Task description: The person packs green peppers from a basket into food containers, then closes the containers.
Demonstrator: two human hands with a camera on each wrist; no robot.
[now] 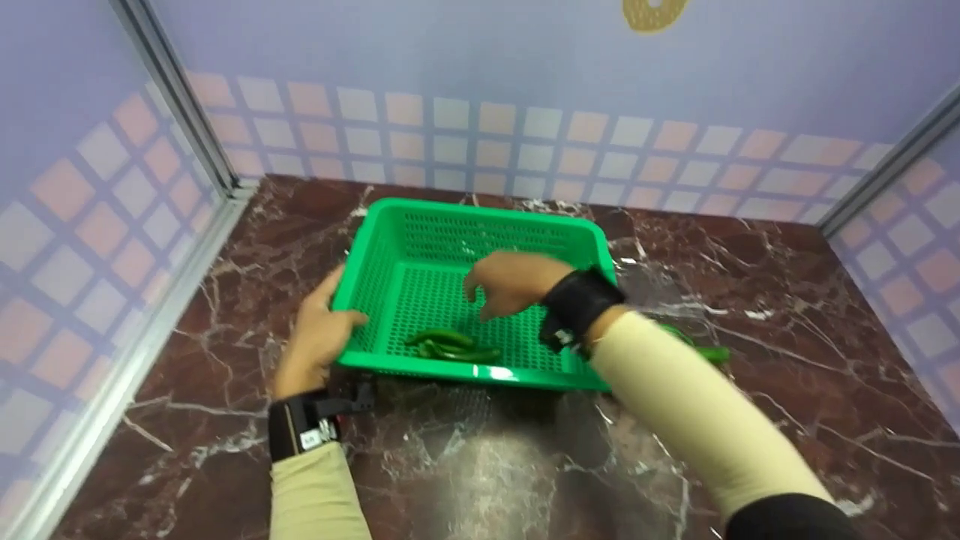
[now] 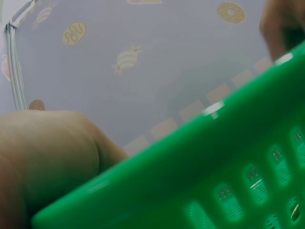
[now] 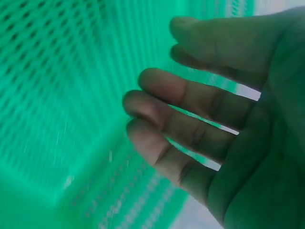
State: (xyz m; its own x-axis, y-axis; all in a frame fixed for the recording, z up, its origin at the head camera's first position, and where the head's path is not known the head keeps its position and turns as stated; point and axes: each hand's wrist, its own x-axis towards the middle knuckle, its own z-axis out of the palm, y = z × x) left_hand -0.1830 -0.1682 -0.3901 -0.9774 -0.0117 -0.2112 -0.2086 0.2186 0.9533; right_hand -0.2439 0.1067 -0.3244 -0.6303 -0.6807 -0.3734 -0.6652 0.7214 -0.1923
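A green plastic basket (image 1: pixel 487 212) with slotted walls stands on the marbled surface. My left hand (image 1: pixel 319 334) grips its left side, thumb over the rim and fingers outside. In the left wrist view that hand lies against the green rim (image 2: pixel 181 143). Several green chili peppers (image 1: pixel 450 346) lie on the basket floor near the front wall. Over the basket's middle hangs my right hand (image 1: pixel 514 285), back upward. The right wrist view shows its fingers (image 3: pixel 176 119) loosely bent, with nothing held.
More green peppers (image 1: pixel 711 354) lie on the marbled surface (image 1: pixel 810 390) right of the basket, partly hidden by my right forearm. A tile-patterned back wall (image 1: pixel 495 120) and side walls with metal corner strips (image 1: pixel 180 97) enclose the surface.
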